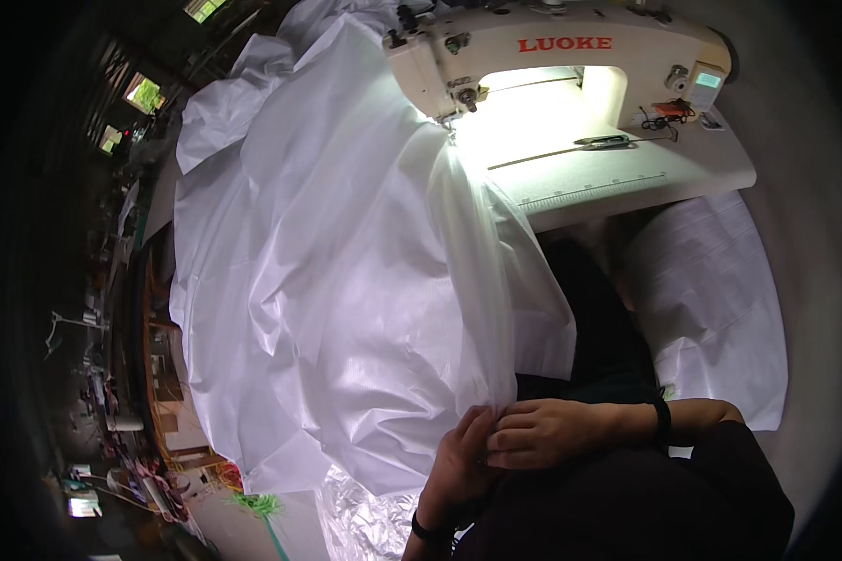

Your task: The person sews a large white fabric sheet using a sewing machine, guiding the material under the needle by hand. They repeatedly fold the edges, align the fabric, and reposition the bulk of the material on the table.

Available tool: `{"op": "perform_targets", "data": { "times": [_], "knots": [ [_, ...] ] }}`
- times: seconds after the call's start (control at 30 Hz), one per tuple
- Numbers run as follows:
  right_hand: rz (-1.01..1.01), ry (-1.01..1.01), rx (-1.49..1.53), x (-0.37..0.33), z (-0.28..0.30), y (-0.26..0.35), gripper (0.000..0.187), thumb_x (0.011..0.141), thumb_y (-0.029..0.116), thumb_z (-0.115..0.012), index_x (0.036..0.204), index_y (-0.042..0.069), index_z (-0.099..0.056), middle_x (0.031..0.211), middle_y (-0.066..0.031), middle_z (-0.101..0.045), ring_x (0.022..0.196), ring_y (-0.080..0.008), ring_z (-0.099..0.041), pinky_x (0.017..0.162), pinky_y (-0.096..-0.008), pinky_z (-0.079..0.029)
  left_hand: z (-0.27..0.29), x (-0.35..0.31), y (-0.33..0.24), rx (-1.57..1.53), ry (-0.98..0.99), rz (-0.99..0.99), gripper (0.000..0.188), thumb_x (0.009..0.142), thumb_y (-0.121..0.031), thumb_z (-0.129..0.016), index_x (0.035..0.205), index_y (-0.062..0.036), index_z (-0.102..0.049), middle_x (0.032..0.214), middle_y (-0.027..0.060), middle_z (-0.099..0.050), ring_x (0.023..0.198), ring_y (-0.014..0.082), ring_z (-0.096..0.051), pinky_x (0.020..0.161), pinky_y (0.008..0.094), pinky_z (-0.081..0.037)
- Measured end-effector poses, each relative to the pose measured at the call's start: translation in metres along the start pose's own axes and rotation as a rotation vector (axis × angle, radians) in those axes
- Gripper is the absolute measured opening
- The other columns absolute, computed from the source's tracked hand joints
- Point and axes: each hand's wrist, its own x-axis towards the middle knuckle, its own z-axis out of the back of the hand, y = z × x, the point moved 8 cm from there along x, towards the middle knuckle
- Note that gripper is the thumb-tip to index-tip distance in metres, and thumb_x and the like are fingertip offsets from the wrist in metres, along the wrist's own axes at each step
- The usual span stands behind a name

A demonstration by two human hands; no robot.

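Observation:
A large sheet of shiny white fabric [327,280] spreads over the table and hangs down to my lap. Its right edge runs from under the needle area of a white sewing machine [552,45] down to my hands. My left hand [466,455] pinches that edge close to my body. Beside it, my right hand [538,433] has its fingers curled and pressed together on the same edge, touching the left hand. The fingertips and the exact fold between them are partly hidden.
The lit machine bed bears thread snips [604,142], a thin metal rod [543,157] and a measuring scale [589,192]. More white fabric [711,309] hangs at the right. Green strands [257,505] and crinkled clear plastic [370,514] lie at lower left.

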Motion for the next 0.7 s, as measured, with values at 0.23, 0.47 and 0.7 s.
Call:
{"op": "perform_targets", "data": {
  "times": [0.23, 0.47, 0.7],
  "knots": [
    [-0.018, 0.041, -0.067, -0.017, -0.002, 0.009, 0.044, 0.093, 0.015, -0.056, 0.135, 0.001, -0.052, 0.109, -0.0081, -0.065, 0.104, -0.0233, -0.065, 0.097, -0.0363, -0.051, -0.008, -0.024, 0.047, -0.291, 0.152, 0.098, 0.076, 0.077, -0.018, -0.067, 0.144, 0.006, -0.039, 0.149, 0.0249, -0.04, 0.138, 0.0329, -0.043, 0.112, 0.0368, -0.034],
    [0.127, -0.124, -0.072, -0.04, 0.003, 0.031, 0.035, 0.095, 0.011, -0.054, 0.128, 0.001, -0.059, 0.098, -0.0061, -0.062, 0.097, -0.0194, -0.065, 0.096, -0.0356, -0.053, -0.014, -0.023, 0.053, -0.982, 0.029, 0.23, 0.055, 0.098, -0.021, -0.059, 0.143, 0.0041, -0.041, 0.14, 0.0163, -0.051, 0.133, 0.0223, -0.048, 0.11, 0.035, -0.036],
    [0.191, 0.019, -0.029, -0.03, -0.009, 0.033, 0.03, 0.092, 0.009, -0.057, 0.121, 0.001, -0.062, 0.105, -0.0095, -0.064, 0.1, -0.0212, -0.064, 0.095, -0.0354, -0.052, 0.029, -0.034, 0.035, -0.053, -0.665, 0.307, 0.012, 0.09, -0.003, -0.068, 0.1, -0.0003, -0.063, 0.08, -0.0017, -0.06, 0.07, 0.0062, -0.051, 0.063, 0.0251, -0.044]
  ]
}}
